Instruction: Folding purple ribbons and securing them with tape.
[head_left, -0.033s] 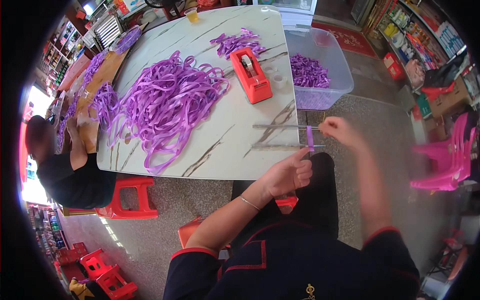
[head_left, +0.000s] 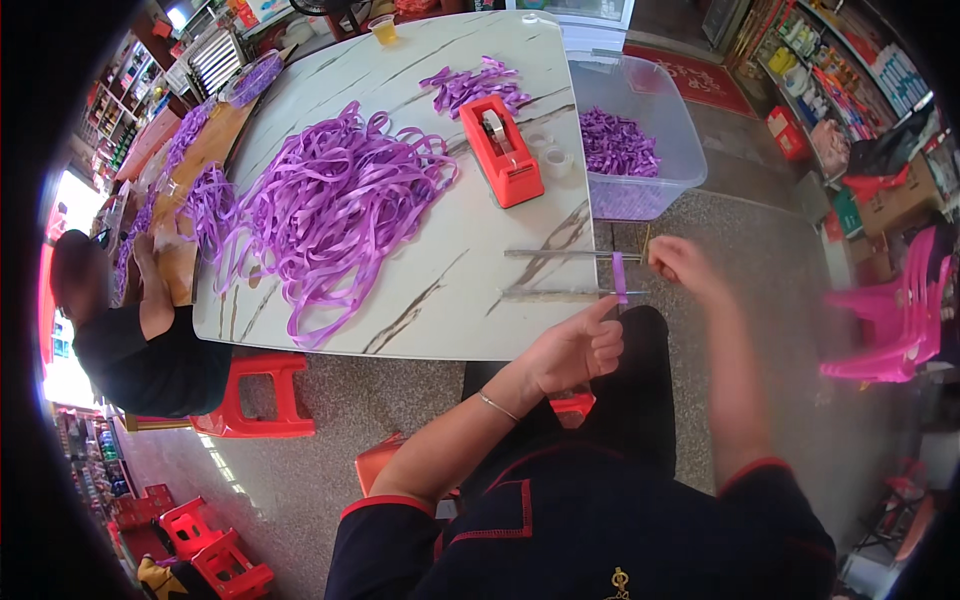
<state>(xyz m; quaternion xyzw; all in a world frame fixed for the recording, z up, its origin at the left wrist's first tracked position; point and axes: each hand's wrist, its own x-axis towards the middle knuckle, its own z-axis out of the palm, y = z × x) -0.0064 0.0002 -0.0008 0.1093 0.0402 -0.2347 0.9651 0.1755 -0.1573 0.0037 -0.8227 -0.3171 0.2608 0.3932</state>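
Note:
Two slim metal rods stick out past the table's right edge, the far rod [head_left: 560,254] and the near rod [head_left: 560,294]. A band of purple ribbon [head_left: 619,275] spans between them near their right ends. My left hand [head_left: 582,348] has its forefinger and thumb at the ribbon by the near rod, its other fingers curled. At the far rod's end is a thin yellowish crank [head_left: 645,245]. My right hand [head_left: 682,264] is closed beside it, apparently gripping its handle, which the fingers hide. Motion blurs my right forearm.
A big heap of purple ribbon [head_left: 345,200] covers the marble-patterned table's left half. Behind the rods stand a red tape dispenser [head_left: 502,160], tape rolls [head_left: 556,158] and a small ribbon pile [head_left: 475,85]. A clear bin [head_left: 680,180] holds purple pieces. Another person [head_left: 150,350] sits at left.
My right hand has shifted slightly to the right and the crank has turned a little. My left hand keeps its place at the ribbon.

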